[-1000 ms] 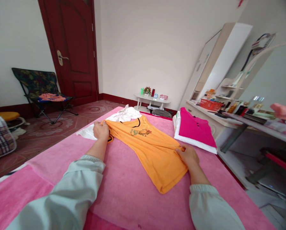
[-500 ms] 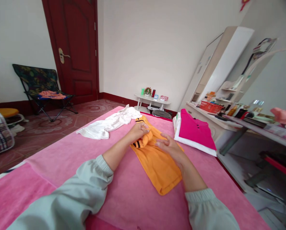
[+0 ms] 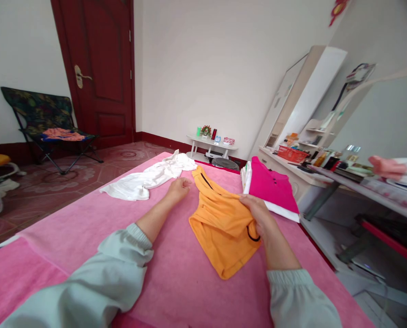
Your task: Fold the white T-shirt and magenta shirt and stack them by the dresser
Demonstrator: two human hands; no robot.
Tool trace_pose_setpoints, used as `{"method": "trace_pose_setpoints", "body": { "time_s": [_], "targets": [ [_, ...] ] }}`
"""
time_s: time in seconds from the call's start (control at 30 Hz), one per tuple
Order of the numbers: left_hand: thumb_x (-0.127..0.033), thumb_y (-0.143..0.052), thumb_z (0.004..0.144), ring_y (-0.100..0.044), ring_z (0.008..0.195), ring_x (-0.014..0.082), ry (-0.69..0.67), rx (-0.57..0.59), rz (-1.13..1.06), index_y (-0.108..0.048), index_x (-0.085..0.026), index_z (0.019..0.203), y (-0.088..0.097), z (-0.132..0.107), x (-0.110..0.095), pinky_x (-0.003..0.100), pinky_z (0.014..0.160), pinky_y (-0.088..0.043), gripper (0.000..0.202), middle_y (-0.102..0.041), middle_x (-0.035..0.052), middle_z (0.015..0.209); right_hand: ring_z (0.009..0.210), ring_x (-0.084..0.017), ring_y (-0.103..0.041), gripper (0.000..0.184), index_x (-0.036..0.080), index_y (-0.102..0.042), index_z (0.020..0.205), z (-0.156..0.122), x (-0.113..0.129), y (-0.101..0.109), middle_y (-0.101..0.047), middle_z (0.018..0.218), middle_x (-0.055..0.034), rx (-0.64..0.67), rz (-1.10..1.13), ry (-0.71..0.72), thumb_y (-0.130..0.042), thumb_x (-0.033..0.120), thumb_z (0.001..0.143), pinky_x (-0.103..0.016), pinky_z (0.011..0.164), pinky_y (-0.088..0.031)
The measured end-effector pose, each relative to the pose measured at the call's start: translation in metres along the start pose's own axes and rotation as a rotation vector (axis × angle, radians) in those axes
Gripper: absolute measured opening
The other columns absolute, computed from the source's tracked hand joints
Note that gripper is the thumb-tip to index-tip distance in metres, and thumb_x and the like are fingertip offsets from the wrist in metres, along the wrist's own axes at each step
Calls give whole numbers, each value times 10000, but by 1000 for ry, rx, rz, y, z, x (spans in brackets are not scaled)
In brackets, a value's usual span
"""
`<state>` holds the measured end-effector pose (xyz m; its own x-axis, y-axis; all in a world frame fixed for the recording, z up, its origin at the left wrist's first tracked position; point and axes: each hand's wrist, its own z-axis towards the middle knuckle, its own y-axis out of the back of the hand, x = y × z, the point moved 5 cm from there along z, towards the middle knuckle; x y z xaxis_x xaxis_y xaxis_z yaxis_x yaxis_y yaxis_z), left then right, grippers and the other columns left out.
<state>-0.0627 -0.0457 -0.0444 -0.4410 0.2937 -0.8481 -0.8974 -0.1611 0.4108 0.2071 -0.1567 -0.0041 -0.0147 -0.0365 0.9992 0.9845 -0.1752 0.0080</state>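
An orange sleeveless top (image 3: 220,223) with black trim lies partly folded on the pink bed cover (image 3: 176,273). My right hand (image 3: 256,214) grips a folded edge of the top near its right side. My left hand (image 3: 179,187) rests on the cover just left of the top's upper end, its fingers curled with nothing visible in them. A crumpled white garment (image 3: 145,178) lies beyond my left hand. A folded pink shirt (image 3: 272,187) sits on a white folded piece at the bed's right edge.
A dark red door (image 3: 97,73) and a folding chair (image 3: 43,123) with cloth on it stand at the left. A small white table (image 3: 212,142) holds small items by the far wall. A dresser (image 3: 292,159) with bottles and a red basket lines the right.
Both hands brought the top's left side over to the right. My left hand then let go and came to rest beside the top, while my right hand took hold of the folded edge.
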Motion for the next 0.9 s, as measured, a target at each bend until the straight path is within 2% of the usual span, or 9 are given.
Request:
{"method": "trace_pose_setpoints", "body": {
  "time_s": [0.13, 0.23, 0.33, 0.43, 0.5, 0.6, 0.7, 0.8, 0.9],
  "targets": [
    [-48, -596, 691, -665, 857, 196, -4, 29, 46, -679, -146, 916, -6, -4, 3, 291, 785, -513, 259, -719, 68, 933, 688, -224, -650, 267, 169, -683, 748, -3, -8, 4, -689, 659, -39, 27, -324, -21, -764, 347, 567, -279, 562, -493],
    [-58, -609, 689, -669, 837, 191, -6, 60, 63, -681, -140, 924, -11, -6, 2, 269, 750, -516, 259, -722, 68, 925, 772, -258, -652, 393, 151, -682, 770, -1, -25, -5, -690, 713, -50, 90, -614, -34, -759, 482, 573, -309, 635, -494],
    [-71, -620, 690, -668, 818, 193, -5, 70, 73, -677, -128, 936, -11, -6, 4, 275, 746, -516, 259, -718, 80, 948, 1002, -316, -615, 639, 129, -667, 1018, -5, -34, -25, -682, 1030, -115, 96, -872, 29, -714, 594, 582, -375, 827, -469],
    [-90, -631, 690, -664, 814, 190, 2, 65, 69, -676, -138, 921, -9, -5, 9, 277, 757, -512, 241, -718, 72, 940, 1221, -334, -489, 927, 157, -438, 1364, -17, -35, -52, -481, 1377, -157, 101, -907, 111, -689, 616, 599, -398, 969, -396],
    [-105, -639, 685, -660, 811, 191, 7, 63, 55, -677, -147, 901, -8, -5, 12, 282, 757, -511, 223, -719, 67, 923, 1263, -341, -450, 1021, 178, -298, 1449, -25, -36, -68, -390, 1451, -162, 127, -886, 142, -706, 575, 601, -400, 984, -384],
    [-114, -649, 663, -655, 791, 193, 14, 57, 26, -678, -159, 878, -8, -5, 14, 291, 752, -511, 222, -716, 61, 891, 1167, -348, -537, 892, 186, -384, 1406, -31, -37, -77, -536, 1326, -167, 99, -924, 163, -732, 347, 601, -396, 924, -415],
    [-118, -659, 636, -649, 766, 189, 32, 48, -3, -675, -173, 870, -8, -5, 15, 293, 743, -510, 241, -710, 54, 861, 953, -293, -643, 500, 189, -653, 1084, -31, -36, -77, -711, 947, -101, 97, -922, 176, -622, 135, 588, -351, 819, -456],
    [-114, -665, 609, -646, 788, 197, 55, 31, -32, -661, -164, 948, -5, -4, 17, 308, 750, -507, 343, -700, 75, 909, 767, -245, -667, 312, 170, -686, 841, -31, -25, -76, -707, 763, -46, 244, -611, 114, -541, 109, 571, -310, 679, -491],
    [-76, -688, 533, -630, 921, 231, 34, 15, -94, -610, -170, 1117, 1, -4, 15, 338, 811, -492, 596, -655, 108, 1102, 714, -217, -669, 337, 159, -672, 866, -37, 3, -71, -711, 777, -26, 316, -175, 60, -553, 126, 553, -282, 615, -511]
  ]
}}
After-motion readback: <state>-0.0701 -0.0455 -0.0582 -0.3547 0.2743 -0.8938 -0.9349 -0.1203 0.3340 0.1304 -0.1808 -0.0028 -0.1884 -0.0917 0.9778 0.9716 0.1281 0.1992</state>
